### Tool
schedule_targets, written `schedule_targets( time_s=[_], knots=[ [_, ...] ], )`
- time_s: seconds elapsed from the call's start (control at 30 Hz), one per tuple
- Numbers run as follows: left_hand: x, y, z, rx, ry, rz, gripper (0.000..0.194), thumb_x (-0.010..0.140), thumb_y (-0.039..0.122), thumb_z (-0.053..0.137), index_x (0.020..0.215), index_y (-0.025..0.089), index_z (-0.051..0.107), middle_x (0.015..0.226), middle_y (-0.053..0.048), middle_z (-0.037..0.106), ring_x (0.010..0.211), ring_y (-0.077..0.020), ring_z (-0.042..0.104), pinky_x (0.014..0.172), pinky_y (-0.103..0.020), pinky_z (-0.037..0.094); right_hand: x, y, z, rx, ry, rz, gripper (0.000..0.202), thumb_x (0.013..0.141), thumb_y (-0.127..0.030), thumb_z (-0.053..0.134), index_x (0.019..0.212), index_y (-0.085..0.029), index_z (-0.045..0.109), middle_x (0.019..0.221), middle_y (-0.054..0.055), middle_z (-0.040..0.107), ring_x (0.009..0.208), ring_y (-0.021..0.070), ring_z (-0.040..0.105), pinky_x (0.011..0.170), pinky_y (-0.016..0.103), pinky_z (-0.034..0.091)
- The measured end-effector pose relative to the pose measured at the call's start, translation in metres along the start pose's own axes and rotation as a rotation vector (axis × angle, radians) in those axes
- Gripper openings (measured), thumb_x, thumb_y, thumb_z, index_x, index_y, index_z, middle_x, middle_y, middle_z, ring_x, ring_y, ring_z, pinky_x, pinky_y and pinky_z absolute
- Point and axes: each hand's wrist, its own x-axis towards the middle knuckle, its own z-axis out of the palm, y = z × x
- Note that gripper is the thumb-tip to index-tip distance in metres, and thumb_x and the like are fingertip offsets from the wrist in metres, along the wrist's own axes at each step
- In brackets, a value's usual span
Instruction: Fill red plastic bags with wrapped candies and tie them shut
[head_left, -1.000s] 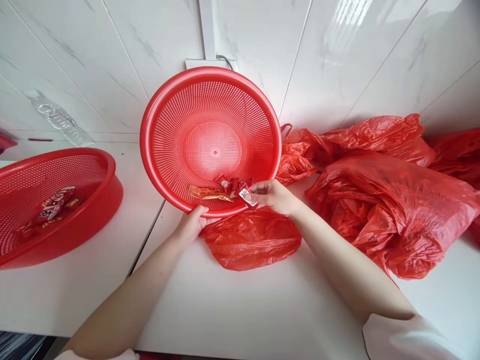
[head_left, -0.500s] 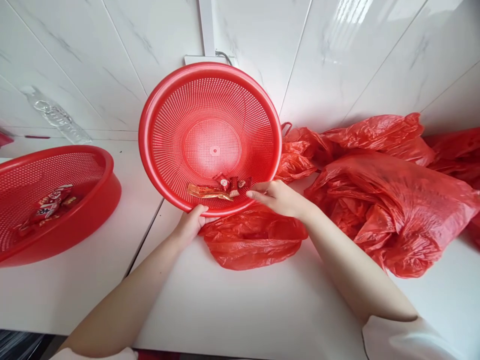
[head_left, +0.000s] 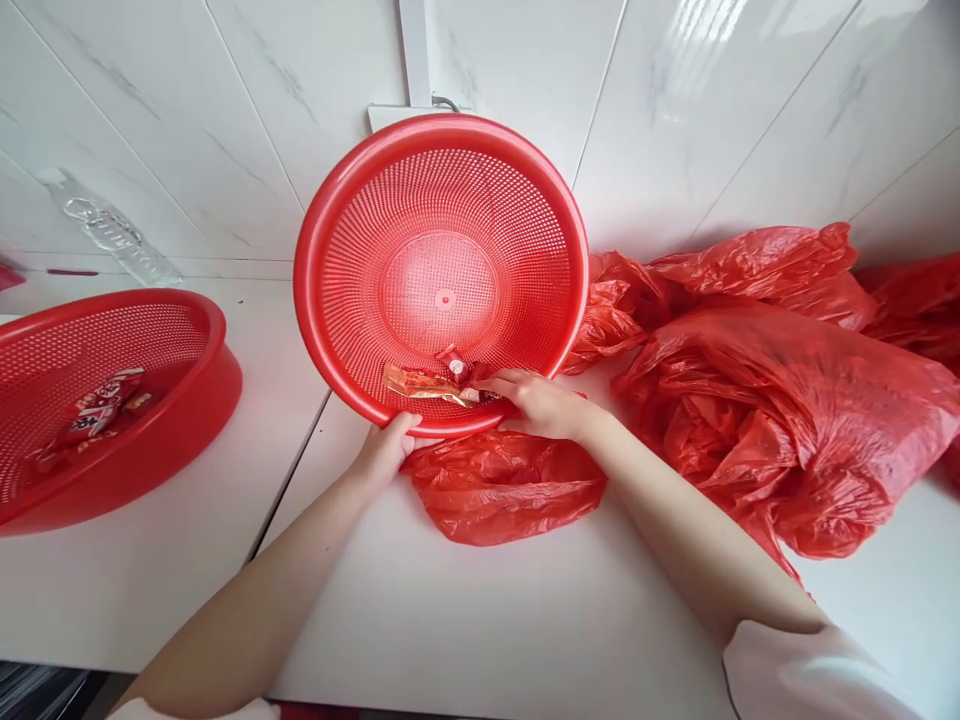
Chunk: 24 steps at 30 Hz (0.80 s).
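Note:
A round red plastic basket [head_left: 446,200] with mesh walls is tilted, its mouth facing me. My left hand [head_left: 382,447] grips its lower front rim, thumb on the edge and fingers underneath. My right hand [head_left: 544,403] reaches over the lower right rim, fingers stretched out against small packets at the bottom of the wall. An orange-gold packet [head_left: 420,383] and a small dark red wrapped piece [head_left: 454,362] lie there; others are partly covered by my fingers. Under the rim, a red plastic bag [head_left: 502,495] lies on the table, its upper part hidden by the basket.
Another red basket [head_left: 180,420] holding wrapped snacks [head_left: 97,410] stands at the left. Large red plastic bags [head_left: 810,400] are piled at the right. A clear plastic bottle [head_left: 116,235] lies by the tiled wall. A dark seam [head_left: 289,475] runs between the white tables.
The basket has shifted slightly right and towards me. My right hand has moved left over the rim, its fingers now covering part of the small packets. My left hand keeps its grip.

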Motion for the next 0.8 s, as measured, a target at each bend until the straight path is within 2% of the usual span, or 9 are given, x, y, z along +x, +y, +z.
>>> schedule_targets(
  time_s=[0.1, 0.2, 0.27, 0.37, 0.43, 0.5, 0.63, 0.8],
  knots=[
    [0.002, 0.004, -0.001, -0.016, 0.007, 0.056, 0.05, 0.077, 0.015, 0.053, 0.126, 0.003, 0.056, 0.108, -0.017, 0.072, 0.102, -0.0329, 0.068, 0.096, -0.051, 0.051, -0.001, -0.003, -0.009, 0.176, 0.012, -0.025, 0.044, 0.085, -0.014, 0.057, 0.128, -0.021, 0.059, 0.124, 0.009, 0.063, 0.111, 0.021, 0.061, 0.098, 0.034, 0.047],
    [0.003, 0.006, -0.002, 0.002, 0.021, 0.064, 0.05, 0.077, 0.014, 0.053, 0.126, 0.002, 0.056, 0.108, -0.018, 0.071, 0.102, -0.0326, 0.068, 0.096, -0.052, 0.052, -0.001, -0.008, -0.012, 0.418, 0.107, 0.069, 0.032, 0.089, -0.02, 0.055, 0.118, -0.021, 0.067, 0.113, 0.006, 0.07, 0.102, 0.0196, 0.066, 0.096, 0.035, 0.049],
    [0.002, 0.007, -0.003, 0.017, 0.022, 0.076, 0.051, 0.077, 0.014, 0.054, 0.128, 0.004, 0.055, 0.109, -0.017, 0.071, 0.101, -0.0323, 0.068, 0.094, -0.051, 0.053, 0.0, -0.01, -0.013, 0.647, 0.142, 0.167, 0.032, 0.089, -0.027, 0.058, 0.118, -0.02, 0.067, 0.109, 0.005, 0.072, 0.097, 0.0196, 0.068, 0.092, 0.036, 0.052],
    [0.002, 0.006, -0.003, 0.04, 0.017, 0.103, 0.052, 0.078, 0.013, 0.055, 0.13, 0.008, 0.054, 0.11, -0.015, 0.071, 0.101, -0.0317, 0.069, 0.094, -0.05, 0.054, 0.001, -0.012, -0.016, 0.924, 0.113, 0.304, 0.04, 0.083, -0.035, 0.066, 0.119, -0.017, 0.066, 0.105, 0.007, 0.072, 0.087, 0.0185, 0.069, 0.074, 0.03, 0.057],
    [0.002, 0.006, -0.003, 0.051, 0.014, 0.103, 0.051, 0.078, 0.013, 0.055, 0.129, 0.008, 0.055, 0.11, -0.014, 0.071, 0.101, -0.0317, 0.068, 0.094, -0.05, 0.054, 0.001, -0.012, -0.019, 0.994, 0.11, 0.362, 0.043, 0.08, -0.037, 0.07, 0.118, -0.016, 0.065, 0.098, 0.007, 0.072, 0.069, 0.0141, 0.069, 0.053, 0.021, 0.052],
    [0.001, 0.005, -0.003, 0.053, 0.017, 0.098, 0.05, 0.078, 0.014, 0.054, 0.128, 0.007, 0.056, 0.11, -0.015, 0.072, 0.101, -0.0318, 0.068, 0.094, -0.05, 0.054, 0.001, -0.013, -0.021, 1.025, 0.141, 0.386, 0.042, 0.078, -0.037, 0.072, 0.113, -0.016, 0.066, 0.088, 0.005, 0.071, 0.053, 0.0082, 0.061, 0.042, 0.017, 0.042],
    [0.001, 0.006, -0.002, 0.048, 0.025, 0.098, 0.051, 0.078, 0.014, 0.054, 0.128, 0.007, 0.055, 0.109, -0.015, 0.072, 0.102, -0.0319, 0.068, 0.093, -0.05, 0.054, 0.002, -0.013, -0.023, 1.085, 0.207, 0.382, 0.037, 0.075, -0.035, 0.076, 0.105, -0.016, 0.068, 0.075, 0.0, 0.067, 0.048, 0.0043, 0.051, 0.039, 0.016, 0.034],
    [0.001, 0.007, -0.001, 0.05, 0.032, 0.091, 0.049, 0.076, 0.014, 0.055, 0.124, 0.005, 0.058, 0.111, -0.016, 0.071, 0.102, -0.0336, 0.068, 0.091, -0.051, 0.055, 0.001, -0.014, -0.021, 1.14, 0.238, 0.341, 0.034, 0.074, -0.034, 0.078, 0.103, -0.019, 0.069, 0.08, 0.001, 0.068, 0.052, 0.0041, 0.053, 0.037, 0.013, 0.03]
  ],
)
